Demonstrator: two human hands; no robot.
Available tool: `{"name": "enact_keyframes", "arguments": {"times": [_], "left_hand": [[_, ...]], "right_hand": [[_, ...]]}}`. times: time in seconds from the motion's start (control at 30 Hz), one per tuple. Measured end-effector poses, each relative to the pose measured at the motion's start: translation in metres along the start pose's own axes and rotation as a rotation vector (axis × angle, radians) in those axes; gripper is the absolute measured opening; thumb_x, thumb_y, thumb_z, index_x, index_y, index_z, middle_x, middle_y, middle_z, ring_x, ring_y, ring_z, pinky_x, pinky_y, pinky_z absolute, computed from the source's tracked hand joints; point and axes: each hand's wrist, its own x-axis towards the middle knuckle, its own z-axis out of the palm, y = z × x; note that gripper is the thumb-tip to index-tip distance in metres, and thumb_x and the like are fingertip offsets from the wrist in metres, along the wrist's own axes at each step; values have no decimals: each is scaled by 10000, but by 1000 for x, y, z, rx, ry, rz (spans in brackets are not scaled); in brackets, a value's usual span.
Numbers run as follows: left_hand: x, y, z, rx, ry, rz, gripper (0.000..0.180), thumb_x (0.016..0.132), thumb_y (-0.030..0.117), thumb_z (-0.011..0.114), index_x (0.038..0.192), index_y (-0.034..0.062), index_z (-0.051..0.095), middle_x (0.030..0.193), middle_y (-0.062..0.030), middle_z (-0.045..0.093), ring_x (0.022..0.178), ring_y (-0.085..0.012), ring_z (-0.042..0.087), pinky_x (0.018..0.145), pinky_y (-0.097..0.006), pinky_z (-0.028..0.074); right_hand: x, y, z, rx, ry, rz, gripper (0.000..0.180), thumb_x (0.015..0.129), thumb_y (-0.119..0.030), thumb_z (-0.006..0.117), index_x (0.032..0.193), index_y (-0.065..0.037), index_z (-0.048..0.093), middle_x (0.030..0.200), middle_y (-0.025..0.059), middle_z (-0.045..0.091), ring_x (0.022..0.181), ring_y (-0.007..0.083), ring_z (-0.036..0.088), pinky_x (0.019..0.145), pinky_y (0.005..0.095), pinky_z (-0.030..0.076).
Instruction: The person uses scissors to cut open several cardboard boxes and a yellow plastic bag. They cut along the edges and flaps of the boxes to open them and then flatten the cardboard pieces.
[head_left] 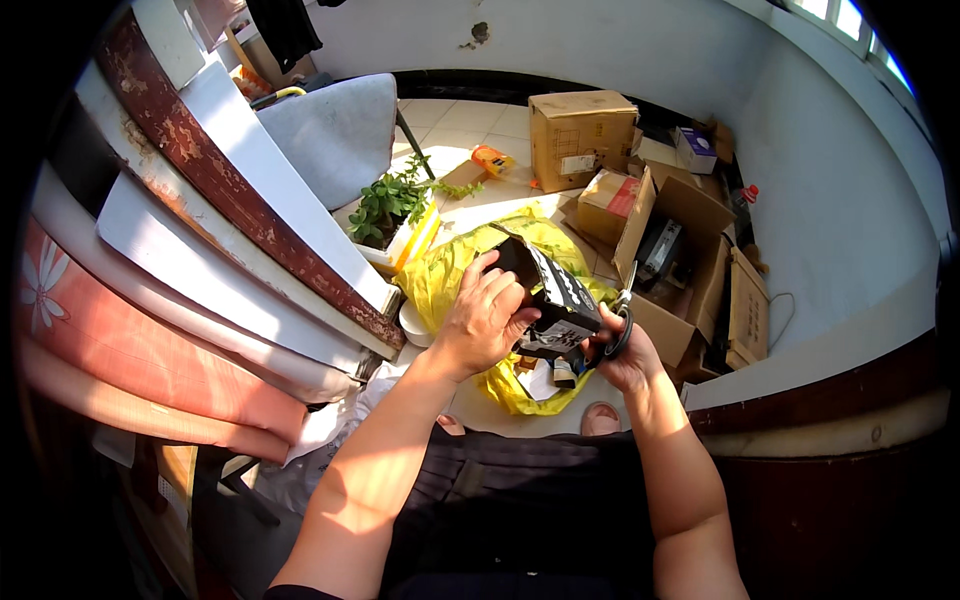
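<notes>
Up in front of my body is a small black cardboard box (562, 318) with white print, its dark inside showing at the upper left. My left hand (485, 312) is closed on the box's left side, fingers over the edge and thumb along the near face. In my right hand (632, 362) is a pair of scissors (622, 334) with dark handles, the blades pointing away from me beside the box's right end. My right fingertips are close to the box; whether they touch it cannot be told. Below lies a yellow plastic bag (430, 282) with papers and small packaging inside.
An open cardboard carton (702, 208) with a dark item inside stands at the right, near a larger closed carton (580, 135). Left of the bag are a potted plant (392, 208) and a grey chair (335, 135). Leaning boards (235, 270) line the left side. An orange packet (492, 160) lies on the tiles.
</notes>
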Motion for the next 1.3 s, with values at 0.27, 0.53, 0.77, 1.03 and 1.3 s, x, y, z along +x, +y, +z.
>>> {"name": "enact_keyframes", "arguments": {"times": [0.27, 0.53, 0.77, 1.03, 1.3], "left_hand": [[-5, -23, -21, -355, 110, -622, 442, 963, 396, 494, 723, 26, 525, 567, -68, 398, 552, -133, 370, 527, -287, 357], [-11, -31, -25, -322, -179, -689, 440, 930, 385, 530, 684, 30, 613, 581, -81, 552, 543, -184, 517, 552, -325, 421], [-18, -41, -33, -468, -8, -716, 416, 963, 311, 464, 699, 24, 609, 575, -32, 484, 588, -117, 455, 569, -282, 384], [-14, -41, -40, -480, -365, -718, 418, 962, 322, 467, 663, 36, 532, 576, -38, 472, 565, -129, 424, 563, -291, 380], [-18, -17, -18, -611, -519, -660, 448, 970, 369, 459, 705, 29, 582, 572, -43, 529, 565, -145, 485, 578, -308, 420]], "right_hand": [[-14, -6, 15, -334, -367, -138, 628, 935, -526, 431, 1444, -201, 260, 713, 72, 563, 560, 148, 508, 690, 332, 520], [-28, 21, 39, -1401, -264, -353, 786, 752, -27, 742, 1399, -91, 301, 740, 30, 613, 675, 115, 618, 611, 244, 498], [-32, 17, 39, -1113, -237, -243, 563, 748, 53, 713, 1268, -35, 514, 968, 120, 672, 879, 131, 625, 789, 267, 512], [-45, -5, 44, -1782, -312, -462, 653, 676, -70, 773, 1287, -142, 557, 1036, 146, 654, 907, 230, 636, 804, 306, 478], [-58, -14, 51, -1896, -506, -309, 668, 632, -169, 806, 1258, -162, 572, 857, 71, 547, 739, 243, 535, 679, 341, 449]]}}
